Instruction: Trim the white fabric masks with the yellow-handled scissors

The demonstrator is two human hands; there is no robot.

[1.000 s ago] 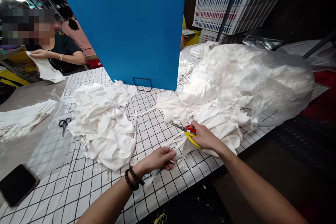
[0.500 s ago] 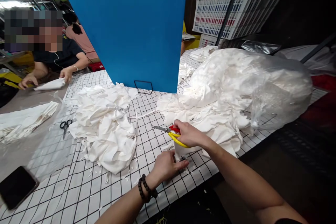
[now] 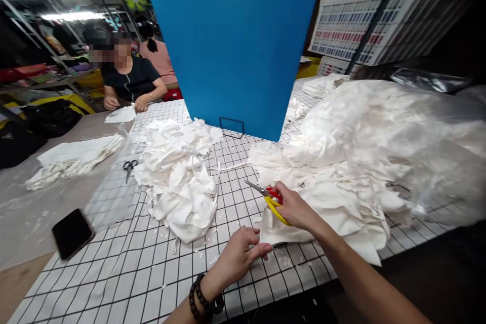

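Note:
My right hand (image 3: 295,206) grips scissors (image 3: 270,197) with one red and one yellow handle. Their blades point up and left over the gridded cloth and look nearly closed. My left hand (image 3: 241,255), wearing dark bead bracelets, rests low on the table with thumb and fingers apart. Its fingertips are at the left edge of a white cloth piece (image 3: 281,233); whether they touch it I cannot tell. This piece lies under my right hand, at the front of a heap of white cloth pieces (image 3: 341,197). Another crumpled white cloth pile (image 3: 182,187) lies to the left.
A blue panel (image 3: 239,50) stands on the gridded table cover (image 3: 125,273). A clear bag (image 3: 436,152) of white cloth bulges at right. Black scissors (image 3: 129,168), a phone (image 3: 73,234) and stacked cloth (image 3: 76,157) lie left. A co-worker (image 3: 131,81) handles white cloth beyond.
My view has swung left, so things sit further right. The white piece's raised edge now lies flatter, and my left hand sits just off its edge. The scissors remain in my right hand.

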